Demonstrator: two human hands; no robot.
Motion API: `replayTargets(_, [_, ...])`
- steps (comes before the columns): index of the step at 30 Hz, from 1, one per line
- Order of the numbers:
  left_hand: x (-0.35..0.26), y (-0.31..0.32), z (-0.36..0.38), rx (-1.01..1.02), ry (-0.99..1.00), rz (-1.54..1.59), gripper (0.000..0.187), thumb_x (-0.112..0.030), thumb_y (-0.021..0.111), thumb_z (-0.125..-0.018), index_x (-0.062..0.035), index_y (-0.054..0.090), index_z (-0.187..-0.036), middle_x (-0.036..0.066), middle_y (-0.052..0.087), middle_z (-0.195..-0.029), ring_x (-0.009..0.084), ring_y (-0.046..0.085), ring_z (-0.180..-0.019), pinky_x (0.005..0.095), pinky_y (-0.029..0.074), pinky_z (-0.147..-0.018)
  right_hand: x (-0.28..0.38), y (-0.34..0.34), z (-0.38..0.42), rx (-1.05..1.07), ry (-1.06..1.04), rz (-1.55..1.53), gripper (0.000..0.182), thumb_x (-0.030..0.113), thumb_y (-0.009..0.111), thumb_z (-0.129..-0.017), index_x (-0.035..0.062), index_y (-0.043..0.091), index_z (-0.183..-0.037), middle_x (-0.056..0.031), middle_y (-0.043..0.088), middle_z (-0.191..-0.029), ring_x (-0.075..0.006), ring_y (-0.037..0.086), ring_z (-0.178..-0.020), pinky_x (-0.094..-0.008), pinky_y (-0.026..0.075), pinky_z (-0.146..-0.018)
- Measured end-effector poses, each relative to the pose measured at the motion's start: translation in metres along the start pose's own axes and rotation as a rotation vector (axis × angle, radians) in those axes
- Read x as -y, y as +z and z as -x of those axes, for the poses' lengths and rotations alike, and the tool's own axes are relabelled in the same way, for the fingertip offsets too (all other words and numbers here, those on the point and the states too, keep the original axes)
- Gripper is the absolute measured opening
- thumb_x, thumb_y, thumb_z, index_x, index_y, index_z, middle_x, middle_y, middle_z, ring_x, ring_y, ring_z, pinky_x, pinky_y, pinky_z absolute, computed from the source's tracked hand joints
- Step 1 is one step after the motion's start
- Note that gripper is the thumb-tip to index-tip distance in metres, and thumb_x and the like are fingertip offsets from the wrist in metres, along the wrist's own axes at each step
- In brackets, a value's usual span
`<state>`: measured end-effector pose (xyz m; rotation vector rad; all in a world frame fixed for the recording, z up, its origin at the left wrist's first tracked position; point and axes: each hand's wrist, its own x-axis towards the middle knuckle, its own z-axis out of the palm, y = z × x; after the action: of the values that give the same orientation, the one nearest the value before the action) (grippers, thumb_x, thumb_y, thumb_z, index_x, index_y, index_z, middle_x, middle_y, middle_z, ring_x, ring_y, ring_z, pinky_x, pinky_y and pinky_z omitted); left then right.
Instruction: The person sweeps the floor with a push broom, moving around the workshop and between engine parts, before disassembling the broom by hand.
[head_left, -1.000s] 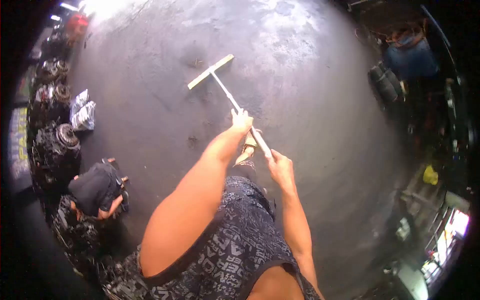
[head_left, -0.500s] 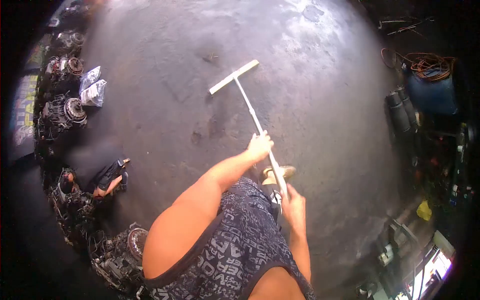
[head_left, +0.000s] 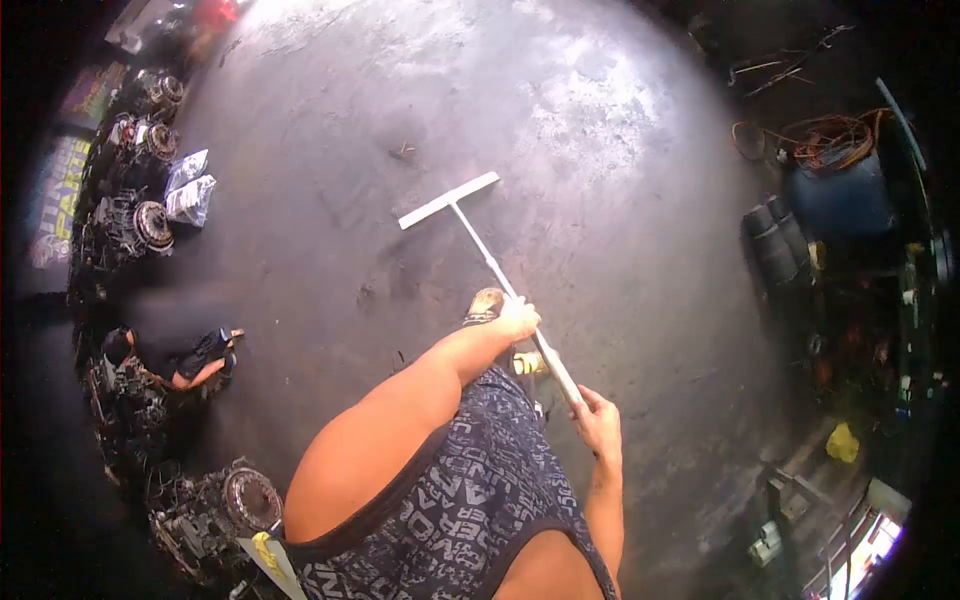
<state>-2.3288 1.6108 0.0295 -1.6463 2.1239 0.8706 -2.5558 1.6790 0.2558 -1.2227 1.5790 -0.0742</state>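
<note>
A long pale pole (head_left: pixel 483 248) runs from the lower middle up to a flat, wide white head (head_left: pixel 449 201) that rests on the dark floor. My left hand (head_left: pixel 518 318) is wrapped round the pole partway along. Near the pole's lower end, my right hand (head_left: pixel 598 422) holds it with bent fingers. One of my shoes (head_left: pixel 486 304) shows just beyond my left hand, and part of the other is beside the pole.
Engine parts (head_left: pixel 150 226) line the left side, with plastic-wrapped packages (head_left: pixel 190 190) beside them. A person (head_left: pixel 190 365) crouches at the left. On the right are a blue drum (head_left: pixel 843 197) with orange cable (head_left: pixel 835 140), dark cylinders (head_left: pixel 772 240) and a yellow item (head_left: pixel 842 443).
The white head has moved nearer to me and slightly left. Both hands still hold the pole, the right one a little lower. One foot has come forward past my left hand.
</note>
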Motion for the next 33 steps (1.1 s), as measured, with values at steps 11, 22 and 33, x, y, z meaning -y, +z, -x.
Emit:
replayTargets(11, [0.126, -0.028, -0.017, -0.019, -0.456, 0.131, 0.027, -0.026, 0.05, -0.091, -0.0193, 0.064, -0.113, 0.009, 0.051, -0.131, 0.032, 0.035, -0.134, 0.0711, 0.023, -0.103, 0.068, 0.107, -0.109, 0.038, -0.224, 0.191, 0.036, 0.023, 0.059, -0.09, 0.0019, 0.061, -0.119, -0.0264, 0.065, -0.102, -0.0408, 0.064, -0.098, -0.0434, 0.05, -0.083])
replayTargets(22, [0.106, -0.09, 0.003, -0.194, 0.068, 0.189, 0.027, -0.027, 0.065, -0.076, -0.0146, 0.065, -0.1, 0.011, 0.06, -0.105, 0.0373, 0.043, -0.123, 0.0748, 0.023, -0.097, 0.137, 0.013, -0.066, 0.015, -0.052, 0.127, 0.04, 0.019, 0.067, -0.085, 0.0, 0.062, -0.12, -0.0241, 0.067, -0.105, -0.0312, 0.067, -0.099, -0.0357, 0.051, -0.085])
replayTargets(33, [0.18, -0.148, -0.048, -0.014, -0.204, 0.221, 0.021, -0.029, 0.058, -0.086, -0.0182, 0.066, -0.102, 0.006, 0.059, -0.116, 0.027, 0.045, -0.12, 0.0694, 0.035, -0.095, 0.192, 0.038, -0.174, 0.016, -0.215, 0.316, 0.039, 0.028, 0.063, -0.088, 0.0009, 0.064, -0.116, -0.0237, 0.068, -0.101, -0.0327, 0.067, -0.097, -0.0382, 0.051, -0.084])
